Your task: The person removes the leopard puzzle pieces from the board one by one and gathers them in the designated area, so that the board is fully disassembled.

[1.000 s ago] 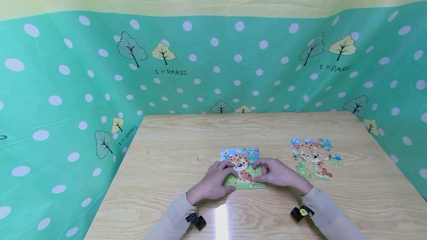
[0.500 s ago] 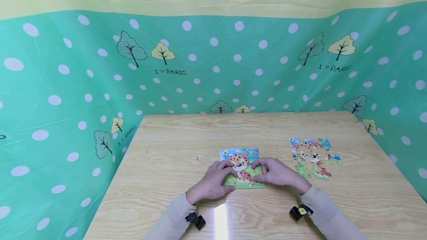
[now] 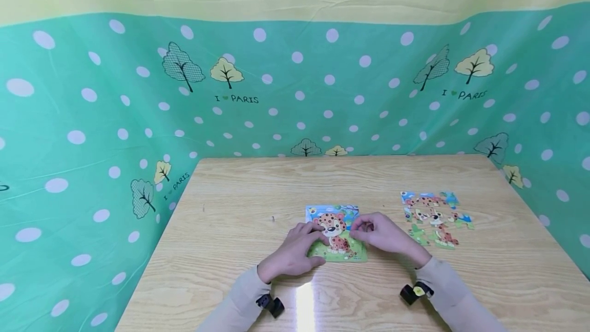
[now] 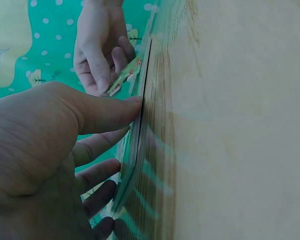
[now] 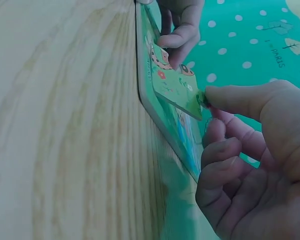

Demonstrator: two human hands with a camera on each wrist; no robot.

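Observation:
A jigsaw puzzle board [image 3: 338, 257] with a spotted leopard on grass under a blue sky lies mid-table in the head view. My left hand [image 3: 297, 250] rests on its left side, fingers spread across the picture, with the thumb at the near edge. At the right side, my right hand [image 3: 382, 233] pinches a green puzzle piece [image 5: 177, 87] between thumb and fingertips. The right wrist view shows that piece tilted up over the board, with a red flower and spotted orange patches on it. Its far end lies close to the left hand's fingers.
Right of the board, a loosely laid second leopard picture [image 3: 435, 216] of several puzzle pieces sits on the wooden table [image 3: 239, 199]. A green dotted cloth [image 3: 286, 86] hangs behind and along the sides.
My right hand's thumb and fingers have closed together, and its knuckles have risen slightly, lifting the puzzle piece at one edge. The left hand stays where it was.

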